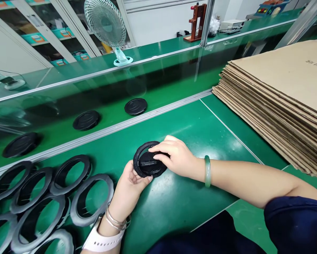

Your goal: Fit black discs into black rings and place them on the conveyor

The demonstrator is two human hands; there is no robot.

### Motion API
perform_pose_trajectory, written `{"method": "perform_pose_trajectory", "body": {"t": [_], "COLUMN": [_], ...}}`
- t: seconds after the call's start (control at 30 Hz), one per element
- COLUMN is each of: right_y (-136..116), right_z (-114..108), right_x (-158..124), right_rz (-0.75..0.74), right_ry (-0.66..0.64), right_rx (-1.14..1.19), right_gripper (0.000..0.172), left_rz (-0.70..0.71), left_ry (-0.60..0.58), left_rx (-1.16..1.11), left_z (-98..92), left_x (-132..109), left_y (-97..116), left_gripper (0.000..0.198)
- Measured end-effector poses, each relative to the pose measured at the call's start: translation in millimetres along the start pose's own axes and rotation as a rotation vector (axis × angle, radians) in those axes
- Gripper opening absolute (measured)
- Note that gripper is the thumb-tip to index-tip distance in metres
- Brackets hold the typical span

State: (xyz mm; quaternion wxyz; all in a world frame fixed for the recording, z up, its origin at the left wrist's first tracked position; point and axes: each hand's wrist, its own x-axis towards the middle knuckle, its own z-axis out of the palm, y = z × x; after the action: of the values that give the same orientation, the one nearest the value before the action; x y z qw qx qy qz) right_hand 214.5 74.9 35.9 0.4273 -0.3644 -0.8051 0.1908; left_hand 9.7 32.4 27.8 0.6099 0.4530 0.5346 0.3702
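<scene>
Over the green table I hold a black plastic ring (136,163). My left hand (133,187) grips it from below and the left, with the thumb on its near edge. My right hand (178,155) is closed over the ring's right side, its fingers on a black round insert (145,163) with a raised slotted bar. The insert lies within the ring, and a gap shows along the upper left. How far it is seated I cannot tell. My right fingers partly hide both parts.
Several large black rings (111,190) lie at the left. Beyond a metal rail (108,130), black discs rest on the green belt, one of them a round cap (135,106). Stacked cardboard sheets (275,77) stand at the right. A fan (105,24) stands behind the barrier.
</scene>
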Motion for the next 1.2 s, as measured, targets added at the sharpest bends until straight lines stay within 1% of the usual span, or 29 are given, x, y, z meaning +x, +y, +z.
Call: {"method": "perform_pose_trajectory", "body": {"t": [0.1,0.2,0.4,0.47,0.57,0.67,0.77,0.83,0.9,0.97,1.03,1.2], "right_y": [0.2,2.6,5.2,3.0,-2.1,-6.4,-9.2,-10.9,-12.5,-13.4,-13.3,-9.6], "right_z": [1.3,1.8,-0.3,-3.1,-8.4,-11.2,-10.0,-7.9,-5.2,-1.6,2.3,7.0], "right_x": [-2.1,-3.1,-2.6,-1.3,1.9,4.3,3.7,1.7,-0.8,-3.0,-4.4,-4.2], "right_rz": [-0.023,-0.011,-0.042,-0.083,-0.176,-0.234,-0.231,-0.224,-0.223,-0.213,-0.206,-0.186], "right_ry": [0.043,0.041,-0.027,-0.054,-0.130,-0.205,-0.264,-0.285,-0.287,-0.267,-0.250,-0.237], "right_rx": [-0.091,-0.172,-0.276,-0.353,-0.493,-0.568,-0.542,-0.500,-0.476,-0.469,-0.462,-0.432], "right_gripper": [0.017,0.018,0.019,0.020,0.023,0.028,0.030,0.034,0.041,0.043,0.040,0.023], "left_rz": [0.009,-0.003,-0.029,-0.034,-0.034,-0.029,-0.023,-0.010,0.008,0.019,0.022,0.020], "left_ry": [0.003,0.006,0.009,0.011,0.019,0.016,0.010,0.020,0.035,0.045,0.050,0.044], "left_rx": [-0.003,0.006,0.039,0.042,0.041,0.038,0.027,0.015,0.003,-0.003,0.000,0.000], "left_z": [0.5,1.1,0.4,0.5,1.6,2.3,1.8,1.2,1.0,1.5,2.5,5.4], "left_x": [-0.1,-0.1,-0.1,-0.6,-1.0,-0.3,0.6,1.1,1.5,1.9,2.0,0.5], "left_y": [0.0,1.1,2.3,2.3,2.9,3.2,2.0,0.1,-2.0,-3.6,-3.9,0.1], "left_gripper": [0.056,0.059,0.063,0.065,0.066,0.067,0.068,0.067,0.066,0.066,0.067,0.067]}}
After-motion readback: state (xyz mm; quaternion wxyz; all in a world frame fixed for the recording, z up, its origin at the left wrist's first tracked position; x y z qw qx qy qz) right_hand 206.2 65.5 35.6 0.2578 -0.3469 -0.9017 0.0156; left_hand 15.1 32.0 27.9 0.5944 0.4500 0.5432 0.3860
